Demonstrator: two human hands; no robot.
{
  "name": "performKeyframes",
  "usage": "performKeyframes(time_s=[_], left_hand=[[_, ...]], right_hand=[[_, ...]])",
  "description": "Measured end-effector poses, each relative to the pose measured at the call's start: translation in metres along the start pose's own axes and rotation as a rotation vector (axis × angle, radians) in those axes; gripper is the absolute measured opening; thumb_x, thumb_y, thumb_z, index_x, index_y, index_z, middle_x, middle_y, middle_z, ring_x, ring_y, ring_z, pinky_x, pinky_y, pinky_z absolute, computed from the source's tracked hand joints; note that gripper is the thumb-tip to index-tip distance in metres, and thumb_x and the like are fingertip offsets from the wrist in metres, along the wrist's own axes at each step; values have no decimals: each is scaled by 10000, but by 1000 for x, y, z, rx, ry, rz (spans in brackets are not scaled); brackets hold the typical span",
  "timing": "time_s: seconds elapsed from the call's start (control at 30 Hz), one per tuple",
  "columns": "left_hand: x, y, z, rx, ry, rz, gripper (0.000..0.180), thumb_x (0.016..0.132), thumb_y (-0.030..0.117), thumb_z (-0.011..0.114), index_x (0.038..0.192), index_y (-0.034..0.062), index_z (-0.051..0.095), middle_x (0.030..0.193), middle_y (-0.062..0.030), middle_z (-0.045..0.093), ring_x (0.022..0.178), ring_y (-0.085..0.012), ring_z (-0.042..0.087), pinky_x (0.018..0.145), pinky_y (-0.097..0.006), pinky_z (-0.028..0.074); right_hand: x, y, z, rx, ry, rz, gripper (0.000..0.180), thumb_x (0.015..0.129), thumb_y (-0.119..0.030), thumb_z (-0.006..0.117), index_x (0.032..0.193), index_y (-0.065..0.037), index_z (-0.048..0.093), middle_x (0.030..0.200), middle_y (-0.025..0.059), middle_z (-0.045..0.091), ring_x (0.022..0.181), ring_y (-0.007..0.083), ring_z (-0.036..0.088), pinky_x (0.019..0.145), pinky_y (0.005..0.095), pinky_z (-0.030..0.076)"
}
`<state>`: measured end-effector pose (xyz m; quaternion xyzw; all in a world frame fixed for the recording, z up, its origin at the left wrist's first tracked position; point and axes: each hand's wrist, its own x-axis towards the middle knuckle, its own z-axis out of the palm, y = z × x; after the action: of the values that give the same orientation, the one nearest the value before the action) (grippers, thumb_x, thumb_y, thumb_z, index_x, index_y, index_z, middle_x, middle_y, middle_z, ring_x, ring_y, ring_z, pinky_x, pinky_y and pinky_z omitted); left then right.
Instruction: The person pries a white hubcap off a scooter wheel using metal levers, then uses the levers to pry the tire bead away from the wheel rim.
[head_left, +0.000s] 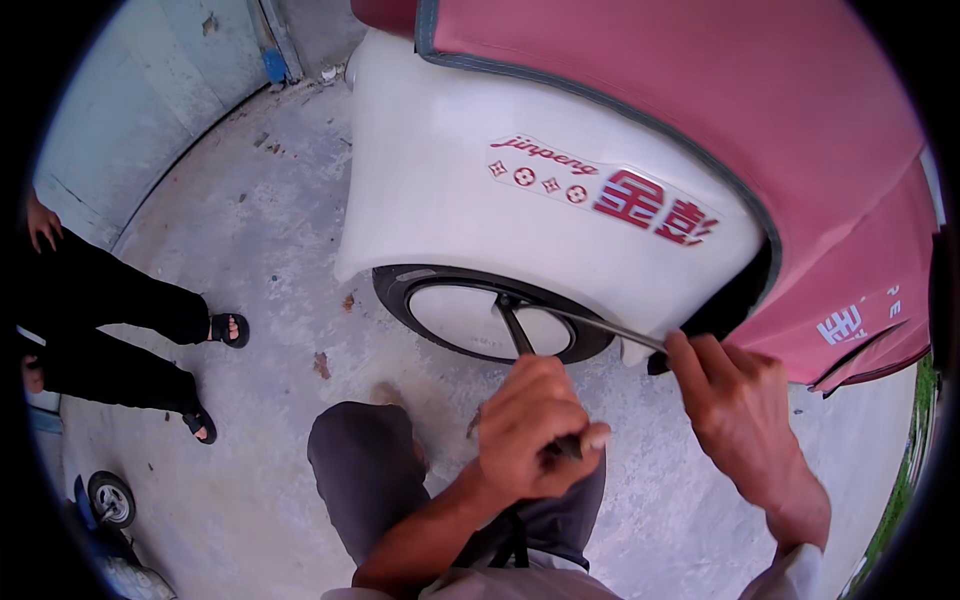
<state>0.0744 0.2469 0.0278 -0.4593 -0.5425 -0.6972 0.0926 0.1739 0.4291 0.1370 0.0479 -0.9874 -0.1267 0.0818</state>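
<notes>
My left hand is closed round a dark pry bar; its butt end sticks out below the fist and its other end meets the wheel near the rim. My right hand grips the end of a long thin metal rod, which slants left to the same spot. Both tool tips meet at the upper right part of the wheel, and exactly how they sit there is too small to tell. The wheel has a black tyre and a white disc, partly covered by the white body panel.
A pink fabric cover hangs over the vehicle. At left stands another person in black trousers and dark sandals. A small wheel lies at lower left. My bent knee is close to the vehicle's wheel, above the concrete floor.
</notes>
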Motion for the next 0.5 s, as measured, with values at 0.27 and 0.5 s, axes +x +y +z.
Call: performKeyframes(time_s=[0.27,0.5], left_hand=[[-8,9,11,45,153,-91,181,840,-30,718,803,10,546,747,-97,553,670,-247,522,609,-350,424],[-5,16,-8,23,-5,-198,122,918,10,707,917,-20,588,861,-107,614,724,-192,565,601,-283,479]], right_hand=[[62,-30,-61,-224,-178,-265,95,679,-66,740,756,-79,686,687,38,621,685,185,692,529,324,483],[111,-55,-84,-258,-337,-349,171,696,-157,834,609,-159,687,671,33,685,770,181,743,577,298,498]])
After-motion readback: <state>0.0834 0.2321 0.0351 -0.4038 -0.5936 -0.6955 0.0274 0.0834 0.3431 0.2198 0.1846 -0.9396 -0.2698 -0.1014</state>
